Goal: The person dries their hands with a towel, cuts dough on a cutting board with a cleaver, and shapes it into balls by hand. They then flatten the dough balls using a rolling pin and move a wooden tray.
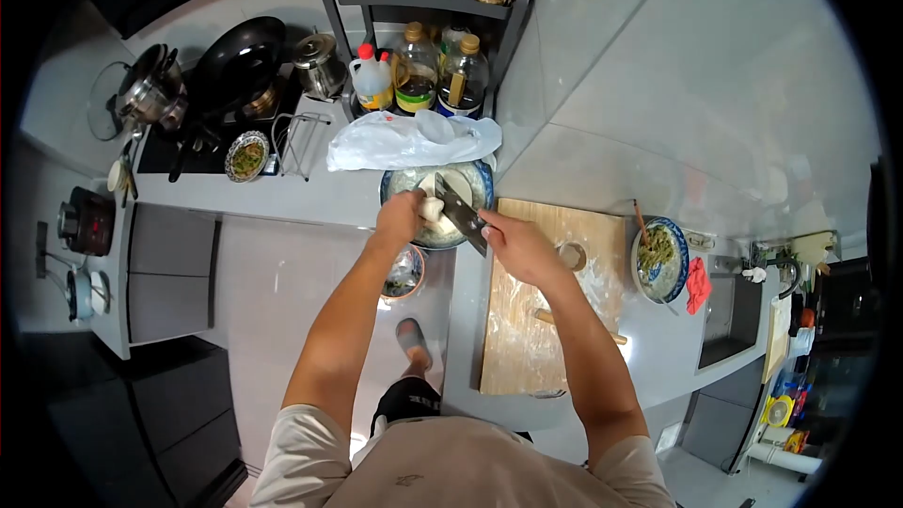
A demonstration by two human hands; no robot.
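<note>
Over a blue-rimmed bowl [390, 190], my left hand [401, 214] grips a pale lump of dough [432, 208]. My right hand [520, 246] is closed around the handle of a cleaver [463, 216], whose dark blade slants across the bowl beside that lump. More white dough [457, 186] lies in the bowl behind the blade. Right of the bowl is a floured wooden board [522, 339] with a rolling pin [546, 318] partly hidden under my right forearm. A small round object [571, 255] also sits on the board.
A plastic bag [414, 141] lies behind the bowl, below a rack [423, 2] of bottles and jars. A bowl of chopped filling [661, 259] and a red cloth [698, 285] are near the sink [731, 320]. At left, a wok [240, 61] rests on the stove.
</note>
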